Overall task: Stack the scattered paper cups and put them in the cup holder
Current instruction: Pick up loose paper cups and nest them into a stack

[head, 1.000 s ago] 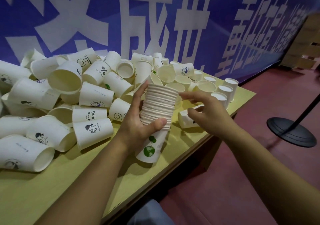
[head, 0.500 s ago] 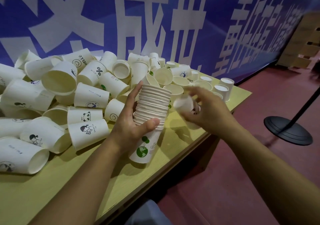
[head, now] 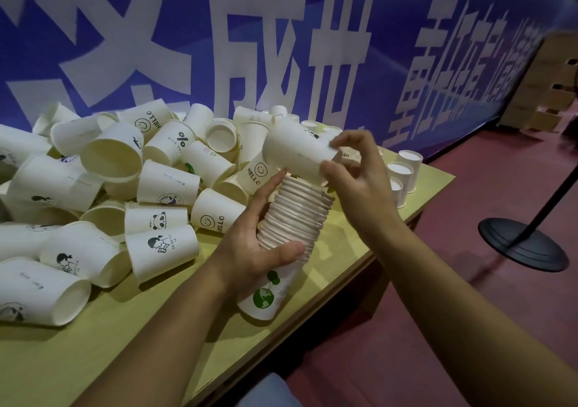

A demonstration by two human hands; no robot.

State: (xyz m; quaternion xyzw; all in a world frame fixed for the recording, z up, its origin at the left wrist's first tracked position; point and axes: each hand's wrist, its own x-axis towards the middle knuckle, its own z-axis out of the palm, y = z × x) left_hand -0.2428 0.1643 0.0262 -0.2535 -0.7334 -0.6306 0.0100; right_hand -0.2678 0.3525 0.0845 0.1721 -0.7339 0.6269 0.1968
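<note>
The left hand [head: 250,250] grasps a tall stack of nested cups [head: 294,219], thumb across the front and fingers [head: 266,187] up the far side; the bottom cup, printed with a green globe, hangs just above the bench [head: 93,344] near its right edge. The right hand [head: 359,181] pinches a single loose cup [head: 297,153] in its fingertips, holding it tilted, almost on its side, right over the top rim of the stack. The cup is not yet seated.

Behind and to the left, a large heap of scattered cups [head: 125,187] covers the far side of the bench, and a few upturned cups [head: 403,169] stand near the far right corner. No cup holder is visible.

Risks from here: the loose cup is turned well off the stack's axis, so pushing it in before righting it could catch or crush a rim. The stack is held at mid-height only, so a hard push may bend it or slide the lower cups free, and they would likely drop off the near edge to the red floor [head: 438,344].
</note>
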